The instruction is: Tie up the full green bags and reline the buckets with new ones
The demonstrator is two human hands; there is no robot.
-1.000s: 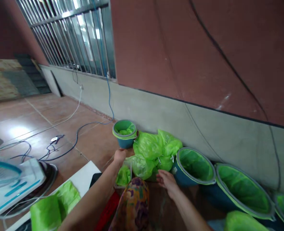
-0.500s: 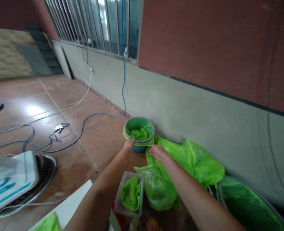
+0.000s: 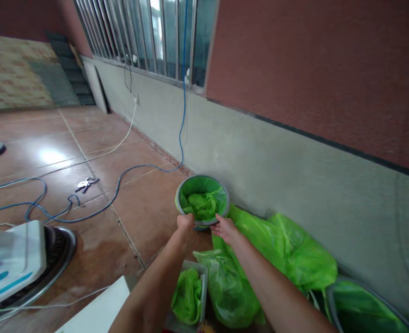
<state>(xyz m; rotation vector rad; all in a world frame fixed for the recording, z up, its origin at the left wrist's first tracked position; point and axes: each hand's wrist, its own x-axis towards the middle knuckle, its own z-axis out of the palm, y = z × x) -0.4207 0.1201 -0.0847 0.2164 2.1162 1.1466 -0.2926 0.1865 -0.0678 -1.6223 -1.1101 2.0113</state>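
Note:
A small round trash bin (image 3: 228, 198) with a grey rim stands on the floor by the wall. Its lining is a bright green garbage bag (image 3: 203, 206), bunched up inside. My left hand (image 3: 186, 222) is closed at the near left of the rim, on the bag's edge. At the near right, my right hand (image 3: 225, 228) pinches at the rim with its thumb on top and its other fingers partly curled below; the bag's edge there is mostly hidden. Filled green bags (image 3: 280, 245) lie just right of my right hand.
A clear plastic box (image 3: 203, 291) with a green bag stands between my forearms. Another lined bin (image 3: 332, 296) is at lower right. Blue cable (image 3: 121, 178) and keys (image 3: 86, 184) lie on the floor. A white appliance (image 3: 13, 259) sits at left.
Both hands have come up against the near rim; the bag edge and string hanging below it have mostly gone from sight. The bin appears larger and its opening faces me more.

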